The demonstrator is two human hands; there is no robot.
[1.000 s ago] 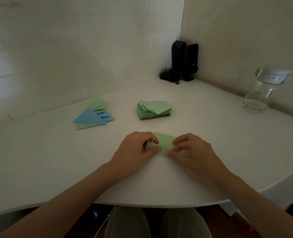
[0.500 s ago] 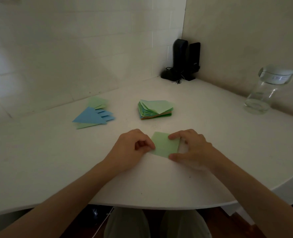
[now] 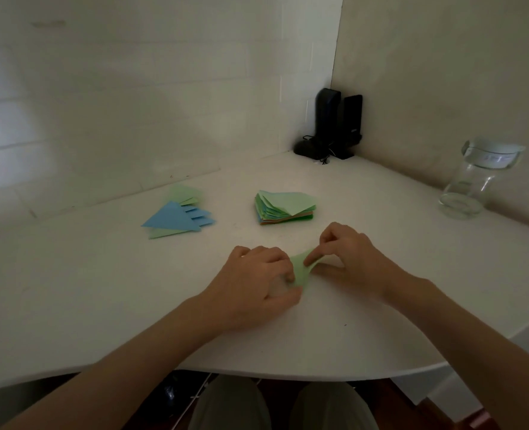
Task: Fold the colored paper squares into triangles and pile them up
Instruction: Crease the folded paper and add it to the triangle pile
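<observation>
Since 0.5 s ago the green sheet (image 3: 300,271) has gone from lying flat btwn the hands to partly lifted, w/ the right hand (image 3: 351,259) now raised off the table (image 3: 102,305) and drawing one corner up and over. Left hand (image 3: 254,285) has slid in closer and covers the sheet's near-left part.

Fingers: right thumb and forefinger pinch the raised corner of the sheet; other fingers curled loosely above it. Left fingers are curled over the sheet's lower edge, pinning it at the table; whether they pinch it or just press, can't tell, as the fingertips are hidden under the hand.

Step in hand, as I read it: the diagonal fold of this sheet, corner going to opposite corner. Next move prob. calls for lining the two corners up exactly, holding them w/ one hand, then running a finger along the diagonal to crease. Risk: the sheet slips under the left hand and the edges don't meet.

Elsewhere: stack of unfolded squares (image 3: 283,206) sits just beyond the hands; pile of folded triangles (image 3: 176,217), blue on top, lies to the far left, well apart from the stack. Finished piece would go there.

Writing: glass jar (image 3: 474,181) at right has a pale band near its lid, marks too blurred to read. Black speakers (image 3: 334,122) in the corner: no legible brand.
</observation>
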